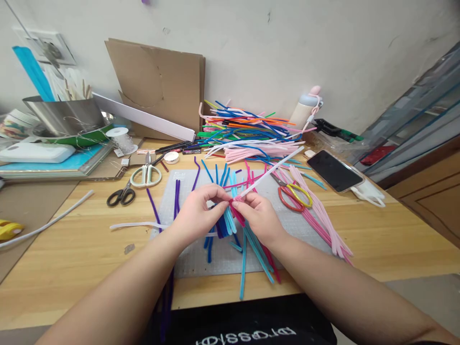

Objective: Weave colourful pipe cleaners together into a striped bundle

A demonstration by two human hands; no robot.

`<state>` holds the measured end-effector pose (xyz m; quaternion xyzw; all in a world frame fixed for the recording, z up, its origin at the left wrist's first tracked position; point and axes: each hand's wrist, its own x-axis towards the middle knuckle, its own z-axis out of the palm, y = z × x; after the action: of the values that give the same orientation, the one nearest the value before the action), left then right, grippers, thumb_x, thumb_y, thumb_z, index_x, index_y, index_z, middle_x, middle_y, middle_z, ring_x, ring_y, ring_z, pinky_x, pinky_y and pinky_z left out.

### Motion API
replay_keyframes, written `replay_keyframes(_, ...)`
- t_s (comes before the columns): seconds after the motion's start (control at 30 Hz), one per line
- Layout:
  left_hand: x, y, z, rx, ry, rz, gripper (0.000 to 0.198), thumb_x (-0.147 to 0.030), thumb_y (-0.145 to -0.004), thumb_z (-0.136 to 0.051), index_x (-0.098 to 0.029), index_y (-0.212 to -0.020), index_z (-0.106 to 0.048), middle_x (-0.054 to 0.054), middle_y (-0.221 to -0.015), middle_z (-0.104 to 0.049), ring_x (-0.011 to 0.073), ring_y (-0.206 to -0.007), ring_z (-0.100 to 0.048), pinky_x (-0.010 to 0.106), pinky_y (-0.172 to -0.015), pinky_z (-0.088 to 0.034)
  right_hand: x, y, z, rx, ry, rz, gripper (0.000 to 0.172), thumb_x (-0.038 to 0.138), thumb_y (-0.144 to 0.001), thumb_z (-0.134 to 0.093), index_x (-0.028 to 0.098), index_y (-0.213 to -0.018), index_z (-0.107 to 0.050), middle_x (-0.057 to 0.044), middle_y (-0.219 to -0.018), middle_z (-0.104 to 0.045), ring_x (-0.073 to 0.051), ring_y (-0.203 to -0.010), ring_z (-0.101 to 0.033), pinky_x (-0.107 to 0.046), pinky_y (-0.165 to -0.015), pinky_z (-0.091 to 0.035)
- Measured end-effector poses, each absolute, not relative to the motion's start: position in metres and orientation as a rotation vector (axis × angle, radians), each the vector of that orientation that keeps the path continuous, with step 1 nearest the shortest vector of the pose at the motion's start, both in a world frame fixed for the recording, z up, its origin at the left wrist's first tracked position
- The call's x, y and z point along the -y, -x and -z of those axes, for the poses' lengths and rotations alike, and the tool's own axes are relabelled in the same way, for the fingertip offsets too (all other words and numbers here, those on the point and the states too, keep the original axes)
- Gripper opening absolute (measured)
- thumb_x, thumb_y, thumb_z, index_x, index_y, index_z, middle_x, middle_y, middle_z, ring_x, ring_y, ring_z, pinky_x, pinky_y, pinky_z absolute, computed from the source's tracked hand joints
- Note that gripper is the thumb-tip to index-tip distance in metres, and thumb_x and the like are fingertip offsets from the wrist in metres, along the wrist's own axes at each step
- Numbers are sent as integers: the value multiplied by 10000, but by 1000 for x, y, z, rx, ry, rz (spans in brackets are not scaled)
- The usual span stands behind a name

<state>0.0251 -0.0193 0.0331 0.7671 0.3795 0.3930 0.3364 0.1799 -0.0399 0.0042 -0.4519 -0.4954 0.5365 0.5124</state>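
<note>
Over the grey cutting mat (pixel 294 223), my left hand (pixel 201 208) and my right hand (pixel 258 215) meet with thumbs and fingers pinched. Between them is a magenta pipe cleaner (pixel 238 216), at a row of folded light blue (pixel 229 221) and dark blue pipe cleaners (pixel 222 229). A white pipe cleaner (pixel 275 170) sticks out up and right from the pinch; a pale one (pixel 138 224) reaches left from under my left wrist. My fingers hide the exact joining point. Loose teal pipe cleaners (pixel 256 249) and purple ones (pixel 177 196) lie about the hands.
Red-yellow scissors (pixel 293 194) and pink pipe cleaners (pixel 325 223) lie right, by a phone (pixel 336 170). White-handled scissors (pixel 145 175) and black-handled scissors (pixel 121 195) rest left. Behind are a mixed pipe cleaner pile (pixel 251 134), cardboard (pixel 158 81) and a bottle (pixel 304 112).
</note>
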Motion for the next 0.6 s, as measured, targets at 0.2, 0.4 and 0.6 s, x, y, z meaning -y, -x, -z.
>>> replay_keyframes(0.2,23,-26,-33,-916,-2247,-1054,171,-51,-764,-470,-163,-782,-599,42,-840,-607,151,-830,-580,270,-757,-463,40,-180,-3,1156,1100,-1265,182,330,-717,-645,169,-679,-569,41,-577,-572,-86,-501,-460,-222,-490,-352)
replay_keyframes(0.4,29,-26,-35,-951,-2589,-921,244,-43,-759,-435,-167,-867,-616,83,-961,-603,204,-923,-554,340,-808,-443,39,-181,-3,1151,1054,-1242,126,288,-738,-640,172,-717,-596,22,-632,-592,-110,-589,-522,-241,-568,-405)
replay_keyframes(0.6,29,-27,-38,-1065,-2272,-1009,178,-119,-777,-474,-175,-842,-630,61,-909,-638,201,-890,-578,348,-814,-433,39,-181,-5,1198,1043,-1242,140,309,-730,-642,174,-757,-617,11,-669,-620,-116,-613,-535,-247,-590,-415)
